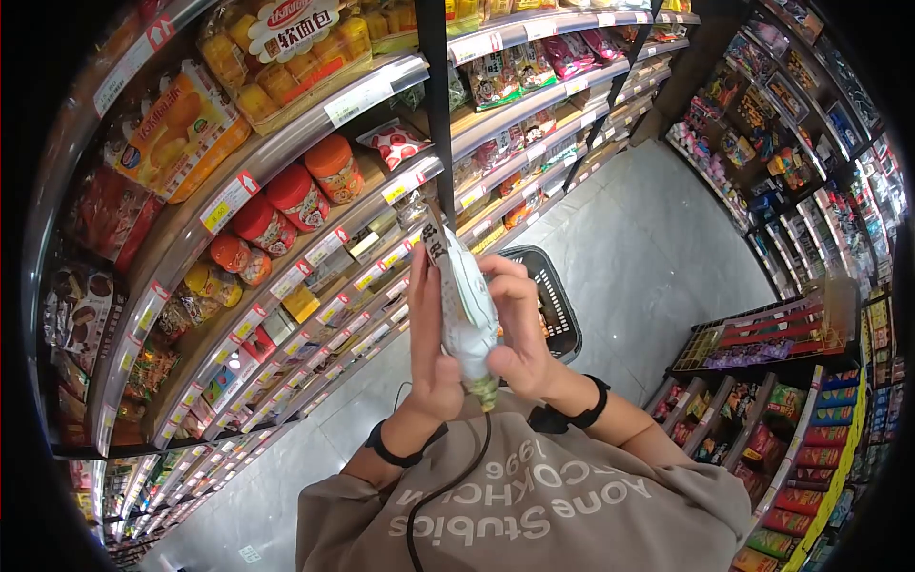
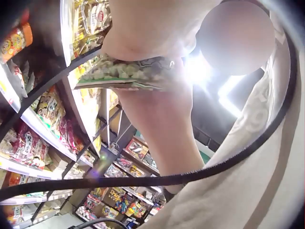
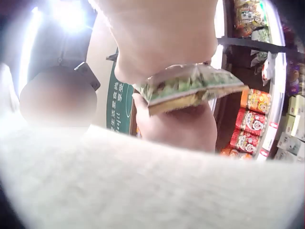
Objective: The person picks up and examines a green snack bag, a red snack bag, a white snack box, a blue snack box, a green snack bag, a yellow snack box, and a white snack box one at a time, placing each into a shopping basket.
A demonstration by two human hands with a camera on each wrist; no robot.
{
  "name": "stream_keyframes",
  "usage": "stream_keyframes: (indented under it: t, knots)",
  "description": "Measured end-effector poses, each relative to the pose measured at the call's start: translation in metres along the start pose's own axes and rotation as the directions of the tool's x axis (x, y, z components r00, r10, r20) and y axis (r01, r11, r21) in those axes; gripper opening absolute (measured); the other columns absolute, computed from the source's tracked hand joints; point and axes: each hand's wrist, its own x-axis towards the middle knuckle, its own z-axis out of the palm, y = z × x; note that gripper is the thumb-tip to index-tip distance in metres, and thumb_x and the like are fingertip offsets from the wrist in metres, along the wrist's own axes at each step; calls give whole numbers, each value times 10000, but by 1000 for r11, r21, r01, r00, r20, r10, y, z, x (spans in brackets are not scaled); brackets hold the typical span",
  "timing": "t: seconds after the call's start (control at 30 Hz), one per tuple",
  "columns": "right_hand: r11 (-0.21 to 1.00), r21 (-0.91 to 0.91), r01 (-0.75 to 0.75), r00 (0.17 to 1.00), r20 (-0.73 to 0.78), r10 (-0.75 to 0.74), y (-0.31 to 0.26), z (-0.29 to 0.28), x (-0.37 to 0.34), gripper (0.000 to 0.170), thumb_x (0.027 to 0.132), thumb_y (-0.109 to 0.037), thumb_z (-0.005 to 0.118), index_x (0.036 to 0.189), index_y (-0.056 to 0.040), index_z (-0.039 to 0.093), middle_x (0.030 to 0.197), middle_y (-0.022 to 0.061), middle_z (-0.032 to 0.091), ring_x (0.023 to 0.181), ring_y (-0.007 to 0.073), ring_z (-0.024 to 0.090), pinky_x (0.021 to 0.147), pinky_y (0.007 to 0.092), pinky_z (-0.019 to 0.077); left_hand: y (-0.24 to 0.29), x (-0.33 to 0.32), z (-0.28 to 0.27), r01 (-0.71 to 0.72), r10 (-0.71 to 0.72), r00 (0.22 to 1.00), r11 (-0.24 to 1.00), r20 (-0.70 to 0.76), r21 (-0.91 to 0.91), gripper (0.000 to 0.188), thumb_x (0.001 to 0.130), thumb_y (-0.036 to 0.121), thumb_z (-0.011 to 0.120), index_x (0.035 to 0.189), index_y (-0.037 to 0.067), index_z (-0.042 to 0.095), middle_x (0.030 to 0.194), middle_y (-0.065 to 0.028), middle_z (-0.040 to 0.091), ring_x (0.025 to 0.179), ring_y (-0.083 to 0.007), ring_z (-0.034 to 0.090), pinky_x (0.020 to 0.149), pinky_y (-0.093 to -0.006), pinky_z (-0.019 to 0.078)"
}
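Observation:
A white snack bag with green print (image 1: 469,305) is held upright between both hands in front of the chest. The left hand (image 1: 431,348) lies along its left side, fingers fairly straight, thumb at the lower edge. On the other side the right hand (image 1: 519,329) grips it with bent fingers and thumb. The bag's green-and-white lower end (image 2: 128,74) shows between the hands in the left wrist view, and the bag (image 3: 190,88) also appears in the right wrist view.
Shelves (image 1: 381,86) of packaged bread and red-lidded jars (image 1: 297,195) rise at the left. A black basket (image 1: 562,305) stands on the grey tiled floor (image 1: 658,219) beyond the right hand. More snack racks (image 1: 762,419) are at the right. A black cable (image 1: 448,486) hangs over the shirt.

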Motion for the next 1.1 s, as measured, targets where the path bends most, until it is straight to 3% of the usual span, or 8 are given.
stream_keyframes:
  t: [0.03, 0.17, 0.23, 0.47, 0.57, 0.7, 0.8, 1.1]
  knots:
    - [997, -26, 73, 997, -2, -73, 3, 5, 0, 716, 967, -534, 603, 1436, -38, 386, 1503, 292, 320, 1443, 443, 312, 1195, 523, 212, -4, -4, -2, -77, 75, 997, 993, 26, 87, 904, 1004, 656, 288, 1607, -6, 165, 1666, -272, 58, 1534, -426, 125, 1216, -521, 139]
    - [933, -100, 345, 930, 170, -326, 6, 6, 4, 878, 992, -563, 534, 1614, -52, 185, 1645, 347, 47, 1541, 484, 75, 1216, 542, 120, -13, -11, -6, -279, 262, 960, 909, 97, 309, 919, 991, 690, 278, 1613, 21, 174, 1662, -306, 2, 1545, -468, -5, 1218, -575, 84]
    - [956, -77, 282, 945, 191, -264, -2, 3, 9, 845, 1016, -564, 477, 1612, -40, 189, 1651, 331, 60, 1546, 462, 84, 1221, 527, 122, -17, -10, -9, -338, 317, 941, 888, 118, 311, 936, 982, 721, 282, 1619, 44, 173, 1663, -302, -39, 1549, -452, -26, 1212, -601, 79]
    - [989, 107, -98, 966, 250, 69, -23, -3, 17, 803, 1048, -572, 361, 1609, -18, 204, 1672, 270, 92, 1562, 382, 112, 1239, 463, 120, 2, 8, -28, -489, 406, 872, 690, 274, 534, 866, 1022, 656, 271, 1588, 1, 238, 1581, -402, 208, 1467, -592, 196, 1167, -690, 142]
    - [998, 40, -39, 962, 270, 27, -22, -11, 20, 788, 1042, -561, 373, 1591, -7, 256, 1641, 300, 190, 1534, 403, 222, 1222, 472, 202, 4, 4, -27, -522, 436, 851, 641, 294, 562, 867, 1019, 663, 266, 1575, -3, 257, 1559, -411, 246, 1442, -612, 232, 1145, -716, 193]
    - [902, -56, 428, 859, 334, -387, 5, -20, 22, 782, 1000, -533, 453, 1552, 6, 326, 1547, 345, 362, 1378, 461, 471, 1096, 511, 403, -11, -12, -11, -581, 553, 802, 634, 226, 510, 849, 1019, 656, 263, 1575, 14, 256, 1565, -389, 235, 1436, -604, 235, 1140, -713, 221]
    - [864, -190, 465, 876, 238, -419, -13, 2, 21, 794, 992, -542, 463, 1557, -2, 322, 1547, 353, 350, 1377, 467, 459, 1092, 531, 389, -14, -16, -5, -597, 584, 786, 634, 202, 491, 830, 1018, 627, 282, 1573, 11, 260, 1560, -362, 255, 1432, -566, 254, 1145, -675, 227]
    - [959, 71, 274, 947, 151, -282, -16, 25, -5, 827, 1001, -597, 422, 1567, -6, 302, 1593, 343, 252, 1468, 473, 288, 1168, 531, 248, -13, -17, -7, -571, 559, 812, 704, 167, 422, 776, 1013, 541, 340, 1565, 0, 272, 1543, -281, 314, 1418, -449, 309, 1159, -561, 243]
